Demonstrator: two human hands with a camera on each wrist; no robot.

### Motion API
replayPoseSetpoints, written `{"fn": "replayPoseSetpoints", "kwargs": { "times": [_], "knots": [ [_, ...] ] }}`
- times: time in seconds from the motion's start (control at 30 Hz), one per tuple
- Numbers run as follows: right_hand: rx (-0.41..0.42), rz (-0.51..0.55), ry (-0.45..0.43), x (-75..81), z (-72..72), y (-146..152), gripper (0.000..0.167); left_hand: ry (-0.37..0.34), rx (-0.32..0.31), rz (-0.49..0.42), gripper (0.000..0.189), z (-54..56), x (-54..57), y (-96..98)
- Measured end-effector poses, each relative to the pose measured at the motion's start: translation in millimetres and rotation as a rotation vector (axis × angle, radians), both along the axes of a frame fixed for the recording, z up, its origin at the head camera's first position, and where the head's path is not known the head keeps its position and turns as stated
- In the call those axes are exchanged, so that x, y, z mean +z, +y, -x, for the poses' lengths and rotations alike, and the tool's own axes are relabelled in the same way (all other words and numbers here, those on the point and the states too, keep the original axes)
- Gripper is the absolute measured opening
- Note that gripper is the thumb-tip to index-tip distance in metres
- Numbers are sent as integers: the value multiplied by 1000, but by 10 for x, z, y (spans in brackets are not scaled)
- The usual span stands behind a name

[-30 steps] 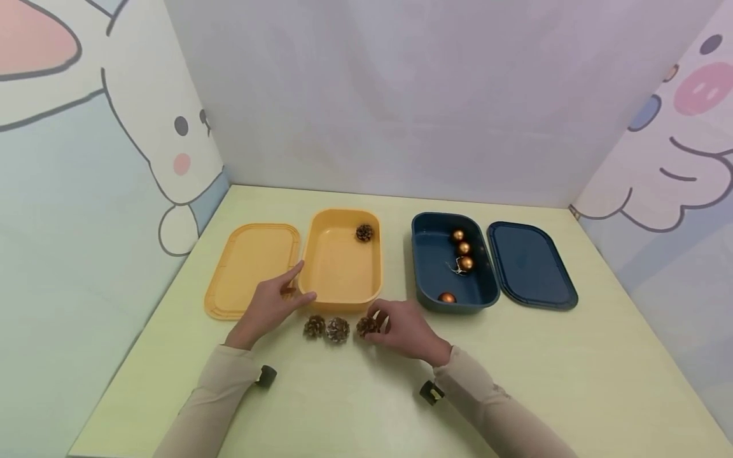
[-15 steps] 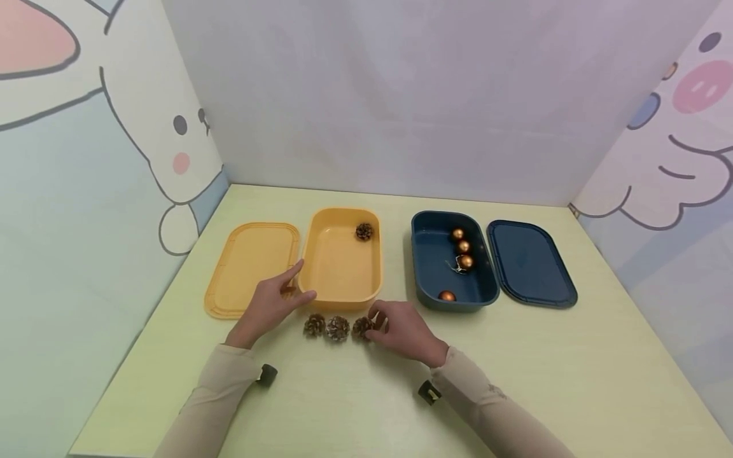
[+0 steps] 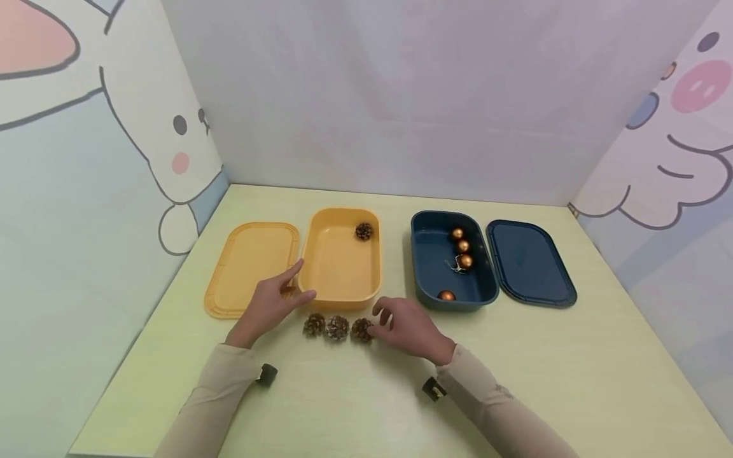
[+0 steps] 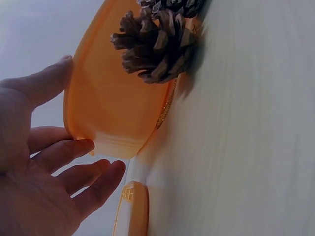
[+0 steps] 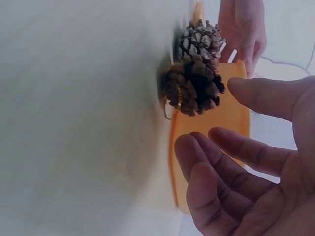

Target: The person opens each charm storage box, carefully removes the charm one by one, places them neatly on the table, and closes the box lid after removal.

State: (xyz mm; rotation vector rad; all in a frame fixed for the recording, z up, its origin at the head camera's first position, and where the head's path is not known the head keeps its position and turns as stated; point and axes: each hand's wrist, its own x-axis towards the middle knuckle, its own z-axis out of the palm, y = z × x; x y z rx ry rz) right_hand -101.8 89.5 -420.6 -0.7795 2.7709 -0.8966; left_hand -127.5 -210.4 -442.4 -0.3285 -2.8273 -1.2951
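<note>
Three brown pine cones stand in a row just before the yellow box point(image 3: 340, 280): a left one point(image 3: 314, 324), a middle one with whitish scales point(image 3: 337, 329) and a right one point(image 3: 361, 330). My right hand point(image 3: 409, 326) is beside the right cone, fingers loosely bent and apart; the right wrist view shows that cone point(image 5: 193, 87), with a gold cord, outside the grasp. My left hand point(image 3: 269, 308) touches the box's near left corner, thumb and fingers spread along its rim point(image 4: 69, 110). Another pine cone point(image 3: 363, 231) lies inside the box at the far right.
A yellow lid point(image 3: 252, 267) lies left of the yellow box. To the right stands a dark blue box point(image 3: 432, 267) holding several copper baubles point(image 3: 462, 245), with its blue lid point(image 3: 532, 264) beside it. A wall point(image 3: 401, 102) rises behind the table point(image 3: 366, 401).
The right hand slid the right pine cone a little left, toward the middle one, then let go and drew slightly back to the right. The left hand stayed at the box.
</note>
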Motion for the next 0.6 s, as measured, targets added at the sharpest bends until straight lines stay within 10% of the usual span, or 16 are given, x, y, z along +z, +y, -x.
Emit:
{"fn": "replayPoseSetpoints", "kwargs": {
  "times": [0.6],
  "knots": [
    [53, 73, 15, 524, 304, -51, 18, -37, 8, -20, 83, -3, -21, 2]
  ]
}}
